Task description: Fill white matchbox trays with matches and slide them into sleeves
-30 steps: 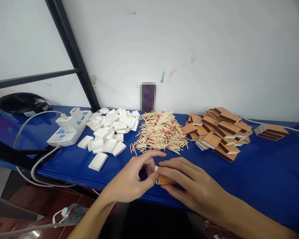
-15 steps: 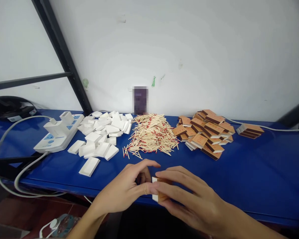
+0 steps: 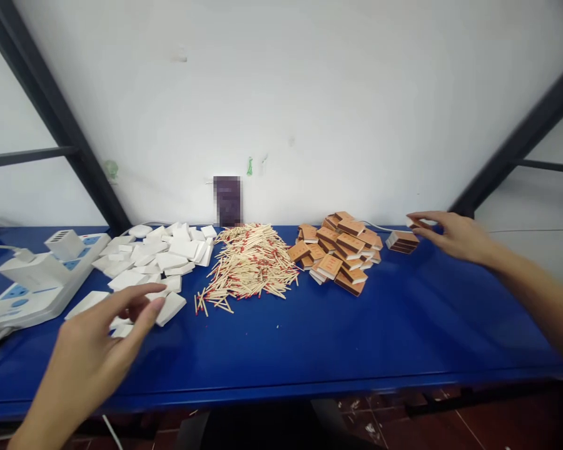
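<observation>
My right hand [image 3: 455, 234] reaches to the far right and grips a matchbox [image 3: 413, 223] in its fingertips, just above and beside a small stack of matchboxes [image 3: 402, 241]. Over the front of a pile of white matchbox trays [image 3: 141, 256] hovers my left hand [image 3: 98, 337], its thumb and fingers apart with nothing between them. A heap of loose red-tipped matches [image 3: 253, 262] lies in the middle. To its right is a pile of orange-brown matchboxes [image 3: 342, 250], some showing white ends.
A white power strip [image 3: 32, 297] with plugged-in adapters and cables lies at the left of the blue table [image 3: 300, 350]. Black metal frame bars [image 3: 56, 112] rise at both sides. Against the white wall stands a dark blurred rectangle [image 3: 228, 201].
My hands have parted. The right one has carried the matchbox to the far-right stack; the left has let go and moved left to the white trays. The view has turned right.
</observation>
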Motion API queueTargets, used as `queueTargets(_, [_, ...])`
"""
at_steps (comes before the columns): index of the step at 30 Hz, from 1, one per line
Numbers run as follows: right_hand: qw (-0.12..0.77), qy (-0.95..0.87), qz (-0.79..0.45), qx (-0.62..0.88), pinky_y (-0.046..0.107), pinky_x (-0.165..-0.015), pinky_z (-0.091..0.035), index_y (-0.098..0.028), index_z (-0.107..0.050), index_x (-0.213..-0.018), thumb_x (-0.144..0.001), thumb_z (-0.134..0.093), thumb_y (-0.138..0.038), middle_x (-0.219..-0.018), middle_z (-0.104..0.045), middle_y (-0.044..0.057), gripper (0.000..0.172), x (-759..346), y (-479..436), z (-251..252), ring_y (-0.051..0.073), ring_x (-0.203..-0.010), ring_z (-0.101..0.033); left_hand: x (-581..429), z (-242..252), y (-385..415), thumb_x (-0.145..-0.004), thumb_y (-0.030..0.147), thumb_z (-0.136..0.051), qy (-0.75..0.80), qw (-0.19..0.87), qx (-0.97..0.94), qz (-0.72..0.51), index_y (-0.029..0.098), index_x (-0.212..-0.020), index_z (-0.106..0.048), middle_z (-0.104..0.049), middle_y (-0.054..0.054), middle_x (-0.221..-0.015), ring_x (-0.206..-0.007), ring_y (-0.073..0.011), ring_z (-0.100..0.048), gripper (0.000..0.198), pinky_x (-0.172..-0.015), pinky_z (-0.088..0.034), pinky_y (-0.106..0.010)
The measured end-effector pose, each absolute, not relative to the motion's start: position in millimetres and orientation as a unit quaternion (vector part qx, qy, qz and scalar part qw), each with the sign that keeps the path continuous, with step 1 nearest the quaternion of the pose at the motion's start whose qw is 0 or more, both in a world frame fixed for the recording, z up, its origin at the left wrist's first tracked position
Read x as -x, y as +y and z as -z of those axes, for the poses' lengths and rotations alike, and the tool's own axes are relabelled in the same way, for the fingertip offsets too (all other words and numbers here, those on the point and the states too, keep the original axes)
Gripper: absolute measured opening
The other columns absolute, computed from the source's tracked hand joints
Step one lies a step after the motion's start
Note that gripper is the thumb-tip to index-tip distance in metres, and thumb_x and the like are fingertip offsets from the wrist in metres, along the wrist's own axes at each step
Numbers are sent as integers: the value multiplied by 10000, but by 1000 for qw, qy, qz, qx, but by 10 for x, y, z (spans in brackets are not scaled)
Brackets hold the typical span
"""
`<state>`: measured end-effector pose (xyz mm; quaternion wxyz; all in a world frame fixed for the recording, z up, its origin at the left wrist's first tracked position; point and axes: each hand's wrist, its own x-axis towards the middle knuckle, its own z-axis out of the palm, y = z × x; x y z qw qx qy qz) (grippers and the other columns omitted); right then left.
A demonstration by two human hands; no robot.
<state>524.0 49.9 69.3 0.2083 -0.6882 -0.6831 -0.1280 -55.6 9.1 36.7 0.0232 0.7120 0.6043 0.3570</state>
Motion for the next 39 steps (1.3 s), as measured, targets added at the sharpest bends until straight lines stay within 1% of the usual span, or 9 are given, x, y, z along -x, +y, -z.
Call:
queueTargets(2, [197, -697, 110, 680, 308, -668, -450, -38, -735, -1077, -955, -428, -359, -897, -759, 106, 461, -5370, 595, -641, 158, -710, -686, 619, -364, 90, -855, 534, -573, 620, -21, -690, -373, 276, -987, -696, -724, 26, -933, -826, -216, -653, 315, -670, -492, -289])
queueTargets(5, [201, -704, 114, 672, 316, -730, -456, -21, -734, -1071, -980, -349, -291, -937, -754, 127, 479, -5390, 657, -510, 178, -823, -701, 690, -326, 113, -887, 502, -541, 616, -53, -681, -393, 326, -945, -671, -693, 80, -883, -755, -179, -632, 226, -707, -485, -307])
queueTargets(11, [181, -724, 110, 657, 277, -766, -449, -40, -727, -1071, -978, -352, -206, -937, -745, 102, 420, -5439, 732, -374, 154, -877, -682, 906, -213, 256, -876, 572, -575, 553, -47, -734, -392, 313, -935, -680, -701, 49, -937, -904, -223, -639, 286, -760, -483, -331])
queueTargets(18, [171, -732, 123, 648, 379, -808, -468, -116, -690, -958, -773, -692, -183, -987, -724, 162, 197, -5349, 788, -519, 272, -925, -660, 982, -273, 347, -928, 485, -450, 503, -164, -776, -345, 277, -952, -646, -663, -81, -940, -953, -330, -594, 286, -878, -448, -503])
queueTargets(20, [187, -734, 133, 640, 400, -821, -471, -133, -658, -955, -819, -657, -208, -1019, -706, 184, 155, -5133, 671, -516, 291, -948, -645, 969, -290, 343, -923, 461, -439, 501, -174, -786, -318, 257, -986, -662, -662, -104, -1004, -1025, -363, -577, 308, -925, -426, -554])
queueTargets(23, [209, -740, 139, 624, 374, -760, -495, -158, -617, -1013, -931, -533, -266, -960, -700, 146, 159, -4638, 359, -419, 247, -819, -649, 960, -249, 338, -903, 457, -491, 508, -163, -809, -247, 288, -1087, -699, -622, -99, -1219, -1161, -393, -533, 325, -965, -408, -596])
queueTargets(28, [189, -820, 199, 502, 435, -889, -500, -186, -600, -1192, -958, -494, -297, -1166, -651, 140, 279, -3847, -30, -159, 296, -1054, -617, 907, -146, 334, -888, 438, -553, 528, -230, -795, -189, 290, -1056, -743, -533, -112, -1400, -1302, -455, -407, 293, -980, -340, -693])
queueTargets(33, [172, -816, 255, 490, 482, -864, -498, -144, -559, -1349, -950, -481, -253, -1256, -605, 184, 421, -3692, 147, -4, 335, -1070, -595, 857, -106, 365, -871, 453, -590, 513, -204, -816, -173, 277, -931, -777, -614, -95, -1326, -1246, -433, -482, 263, -980, -357, -624])
queueTargets(39, [202, -828, 249, 460, 469, -917, -470, -176, -691, -1166, -985, -451, -226, -1159, -721, 103, 305, -3754, 323, 120, 297, -1103, -612, 865, -14, 451, -922, 382, -565, 466, -164, -849, -189, 300, -926, -753, -719, -33, -1179, -1209, -336, -551, 205, -999, -333, -526])
